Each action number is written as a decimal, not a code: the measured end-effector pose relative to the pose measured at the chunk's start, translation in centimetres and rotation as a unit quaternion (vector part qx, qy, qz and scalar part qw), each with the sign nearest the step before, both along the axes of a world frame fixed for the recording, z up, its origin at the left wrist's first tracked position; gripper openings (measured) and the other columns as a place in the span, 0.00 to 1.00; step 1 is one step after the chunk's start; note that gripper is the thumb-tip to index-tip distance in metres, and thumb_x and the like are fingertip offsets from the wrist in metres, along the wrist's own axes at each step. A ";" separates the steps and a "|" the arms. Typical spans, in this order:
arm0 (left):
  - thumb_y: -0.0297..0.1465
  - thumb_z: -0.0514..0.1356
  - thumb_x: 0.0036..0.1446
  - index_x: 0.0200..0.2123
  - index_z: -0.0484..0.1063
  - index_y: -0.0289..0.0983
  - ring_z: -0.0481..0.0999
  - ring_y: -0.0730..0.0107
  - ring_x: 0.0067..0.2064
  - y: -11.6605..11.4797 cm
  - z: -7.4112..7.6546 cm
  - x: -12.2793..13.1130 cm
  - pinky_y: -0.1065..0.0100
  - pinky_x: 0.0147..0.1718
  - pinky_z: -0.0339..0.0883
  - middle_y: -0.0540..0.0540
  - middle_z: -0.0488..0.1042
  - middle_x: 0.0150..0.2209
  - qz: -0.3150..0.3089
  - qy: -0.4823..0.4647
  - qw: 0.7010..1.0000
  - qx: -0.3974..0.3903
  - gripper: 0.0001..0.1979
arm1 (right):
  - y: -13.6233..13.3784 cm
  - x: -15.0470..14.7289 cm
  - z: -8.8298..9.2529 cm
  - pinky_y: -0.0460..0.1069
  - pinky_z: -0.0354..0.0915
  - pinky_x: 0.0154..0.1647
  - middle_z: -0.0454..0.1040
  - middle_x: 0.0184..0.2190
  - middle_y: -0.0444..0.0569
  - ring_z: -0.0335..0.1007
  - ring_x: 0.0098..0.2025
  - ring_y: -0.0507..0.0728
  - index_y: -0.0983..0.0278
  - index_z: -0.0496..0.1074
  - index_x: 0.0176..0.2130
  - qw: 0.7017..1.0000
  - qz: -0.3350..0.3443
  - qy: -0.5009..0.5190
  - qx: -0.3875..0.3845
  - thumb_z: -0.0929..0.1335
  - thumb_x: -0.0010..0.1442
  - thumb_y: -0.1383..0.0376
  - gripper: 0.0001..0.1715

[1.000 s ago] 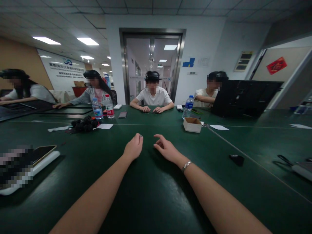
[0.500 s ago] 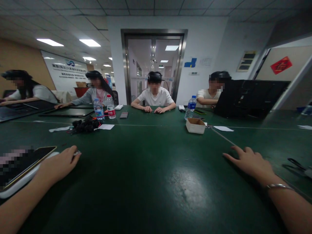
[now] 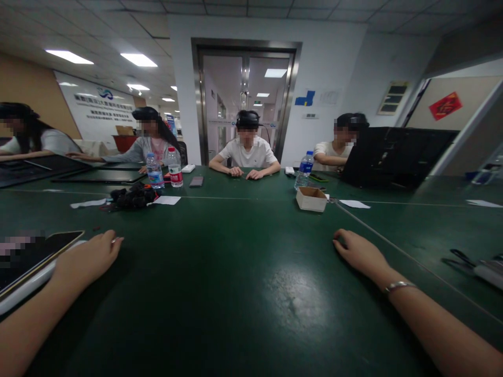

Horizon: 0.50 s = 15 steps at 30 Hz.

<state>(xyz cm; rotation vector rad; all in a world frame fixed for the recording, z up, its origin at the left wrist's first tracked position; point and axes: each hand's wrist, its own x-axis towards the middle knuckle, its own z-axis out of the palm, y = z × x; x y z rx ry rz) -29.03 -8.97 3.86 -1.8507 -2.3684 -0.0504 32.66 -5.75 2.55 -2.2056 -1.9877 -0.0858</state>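
Note:
My left hand [image 3: 88,256] rests on the green table [image 3: 212,272] at the left, beside a phone [image 3: 51,250] with a lit screen that lies on a white object [image 3: 47,276]. Its thumb and fingers are pressed together, with a tiny shiny bit at the fingertips, too small to name. On the right, my right hand [image 3: 359,254] touches the tabletop, fingers curled under and thumb near the index finger. Whatever may be inside it is hidden. A bracelet [image 3: 401,286] circles that wrist. The small open cardboard box [image 3: 311,201] stands beyond my right hand.
Black cables [image 3: 133,196] lie in a heap beside white paper [image 3: 167,200]. Water bottles [image 3: 155,173] stand further back. A large black monitor [image 3: 396,157] rises at the far right. Across the table sit several people with headsets. A grey object with a strap [image 3: 487,272] lies at the right edge.
My right hand has moved left across the table, and its outstretched fingers have curled in. My left hand keeps its place beside the phone. The view has shifted slightly.

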 end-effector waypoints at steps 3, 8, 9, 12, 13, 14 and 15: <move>0.42 0.36 0.61 0.40 0.64 0.35 0.76 0.50 0.39 -0.1 0.3 0.2 0.57 0.37 0.62 0.33 0.76 0.42 0.016 0.012 0.999 -0.026 0.24 | 0.7 -5.9 -0.3 0.50 0.62 0.40 0.72 0.40 0.53 0.69 0.41 0.58 0.63 0.69 0.42 0.995 0.097 -0.002 0.009 0.59 0.61 0.61 0.13; 0.41 0.39 0.60 0.42 0.66 0.35 0.75 0.50 0.42 -0.1 0.0 -0.5 0.57 0.41 0.61 0.35 0.77 0.41 0.017 0.038 0.999 -0.025 0.22 | 2.6 -15.6 -0.8 0.49 0.60 0.42 0.72 0.41 0.52 0.68 0.42 0.57 0.62 0.68 0.44 0.971 0.237 0.014 0.033 0.61 0.61 0.63 0.12; 0.41 0.39 0.59 0.41 0.67 0.35 0.74 0.48 0.43 -0.1 -0.1 -0.7 0.57 0.42 0.61 0.35 0.77 0.41 0.019 0.051 0.998 -0.026 0.23 | 3.1 -17.1 -0.9 0.49 0.60 0.41 0.73 0.40 0.52 0.68 0.42 0.57 0.62 0.68 0.44 0.968 0.247 0.019 0.038 0.61 0.61 0.63 0.12; 0.43 0.39 0.59 0.42 0.69 0.35 0.71 0.44 0.48 -0.2 -0.2 -0.9 0.55 0.43 0.61 0.34 0.76 0.44 0.037 0.072 0.996 -0.024 0.25 | 4.3 -20.6 -1.2 0.50 0.60 0.40 0.73 0.41 0.52 0.67 0.42 0.58 0.61 0.68 0.44 0.963 0.264 0.037 0.047 0.61 0.61 0.63 0.12; 0.43 0.39 0.59 0.43 0.70 0.35 0.70 0.43 0.48 -0.2 -0.2 -0.9 0.55 0.42 0.61 0.35 0.76 0.45 0.039 0.071 0.996 -0.024 0.26 | 4.6 -21.3 -1.2 0.50 0.60 0.40 0.73 0.41 0.52 0.67 0.42 0.58 0.61 0.68 0.44 0.961 0.269 0.045 0.047 0.61 0.61 0.63 0.12; 0.44 0.38 0.59 0.44 0.69 0.35 0.70 0.44 0.48 -0.3 -0.2 -0.9 0.55 0.42 0.61 0.35 0.76 0.45 0.039 0.068 0.997 -0.024 0.27 | 4.9 -21.9 -1.3 0.50 0.60 0.40 0.73 0.40 0.52 0.67 0.42 0.58 0.61 0.68 0.43 0.960 0.272 0.052 0.047 0.61 0.61 0.63 0.12; 0.44 0.38 0.59 0.45 0.69 0.35 0.71 0.45 0.48 -0.3 -0.1 -0.9 0.55 0.43 0.61 0.35 0.76 0.45 0.036 0.065 0.997 -0.026 0.27 | 5.1 -22.2 -1.3 0.50 0.61 0.40 0.73 0.40 0.52 0.67 0.42 0.58 0.61 0.69 0.43 0.959 0.274 0.057 0.047 0.61 0.61 0.63 0.12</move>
